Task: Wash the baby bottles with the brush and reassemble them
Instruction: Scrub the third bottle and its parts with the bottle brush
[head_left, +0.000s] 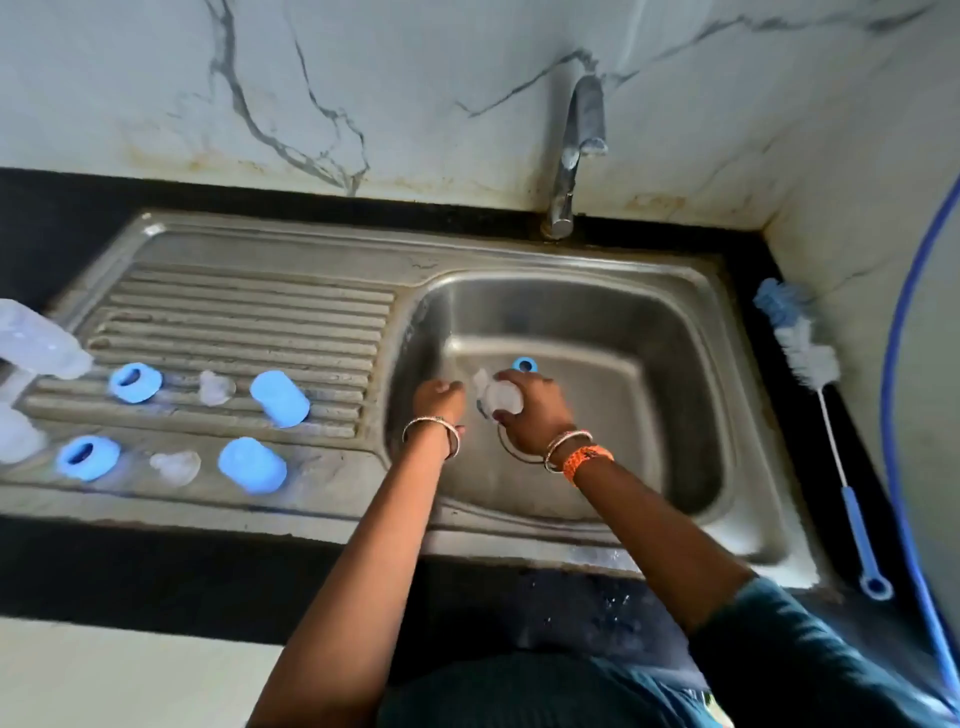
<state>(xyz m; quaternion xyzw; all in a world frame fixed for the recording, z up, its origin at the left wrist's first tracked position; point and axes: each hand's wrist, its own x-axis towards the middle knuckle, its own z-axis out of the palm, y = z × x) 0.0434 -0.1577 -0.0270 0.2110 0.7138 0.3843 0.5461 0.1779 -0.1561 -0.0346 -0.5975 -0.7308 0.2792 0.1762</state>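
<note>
In the steel sink basin (649, 332), my right hand (530, 410) grips a clear soft silicone teat (501, 397). It is light, bendy and slippery when wet, so I judge the thick base rim gives the best hold. My left hand (439, 400) is curled beside it; whether it pinches anything I cannot tell. A blue plastic ring (524, 365) lies just behind.

Steel drainboard (249, 312) carries blue rings (136, 383), caps (279, 398), clear teats (216, 387) (two rows); brush (810, 364) on black counter (810, 467).
</note>
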